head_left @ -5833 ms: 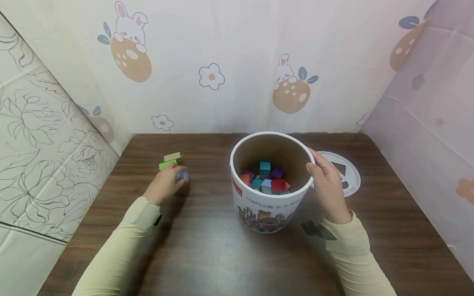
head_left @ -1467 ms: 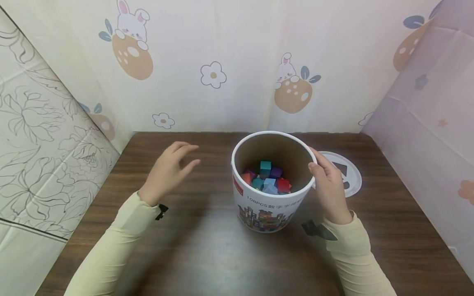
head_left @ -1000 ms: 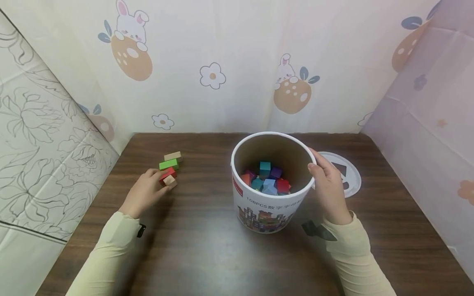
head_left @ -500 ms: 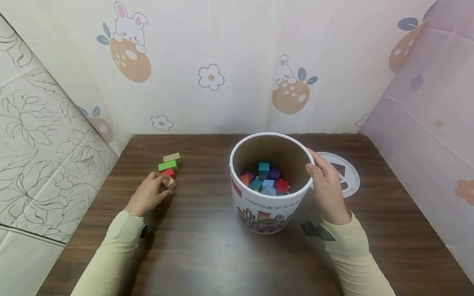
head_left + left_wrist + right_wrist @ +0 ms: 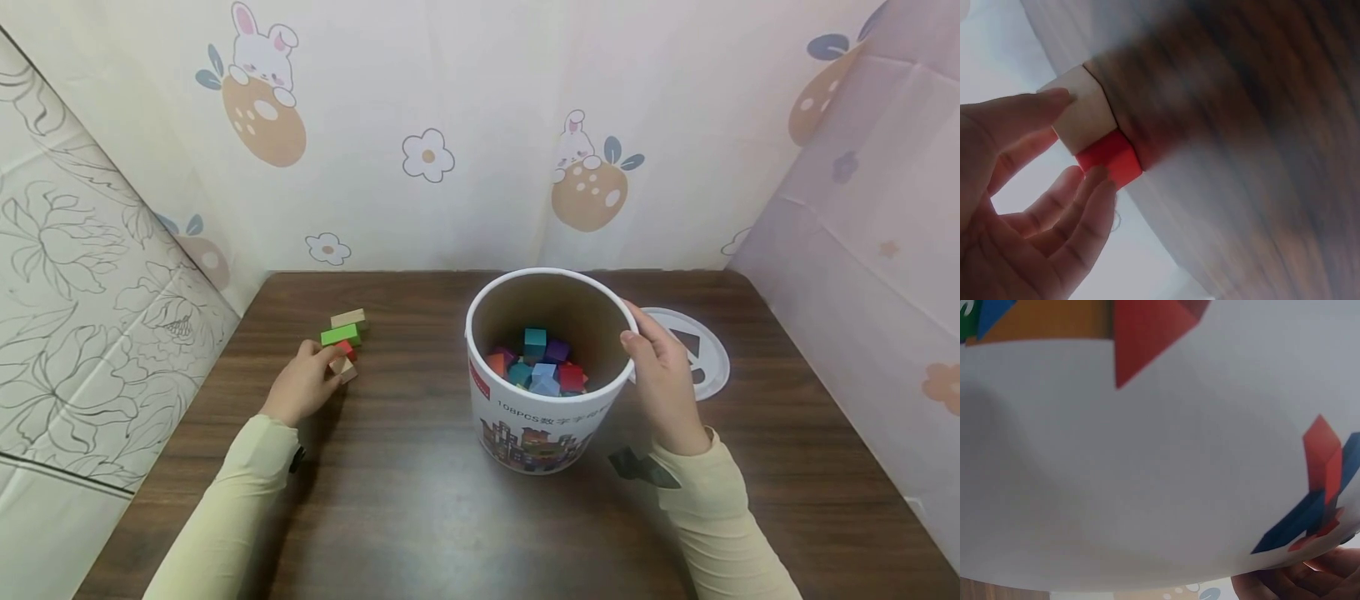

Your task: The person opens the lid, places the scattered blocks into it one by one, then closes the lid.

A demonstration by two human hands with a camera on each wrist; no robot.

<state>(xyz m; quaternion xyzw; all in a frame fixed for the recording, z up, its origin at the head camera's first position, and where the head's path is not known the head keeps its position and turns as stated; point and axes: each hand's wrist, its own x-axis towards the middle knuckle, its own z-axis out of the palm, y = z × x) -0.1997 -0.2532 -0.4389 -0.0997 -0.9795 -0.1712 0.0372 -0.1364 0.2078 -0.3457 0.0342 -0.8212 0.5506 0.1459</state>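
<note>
Left hand [image 5: 302, 385] inched toward one o'clock; I've red block [image 5: 1113, 159] and plain-wood block [image 5: 1090, 115] pinched, right hand [image 5: 663, 383] gripping bucket [image 5: 551, 421] at three

Kind of place: a tabletop play corner, homelike in look; whether it is a room at home or a set-up booth cannot be told.
Far side: a creased, pale printed sheet [image 5: 495, 67] with cartoon rabbits [image 5: 262, 60], leafy orange shapes and outlined flowers [image 5: 428, 156], nursery style.
Left side: a white covering [image 5: 60, 275] with line-drawn blossoms, meeting the far sheet at an angle.
Right side: a lilac-tinted, creased sheet [image 5: 862, 275], closing the corner.
Surface: a dark wood-grain table [image 5: 420, 517], reaching the far sheet.
Toys: a children's block bucket [image 5: 536, 429] printed "108PCS", coloured blocks [image 5: 543, 375] inside.
</note>
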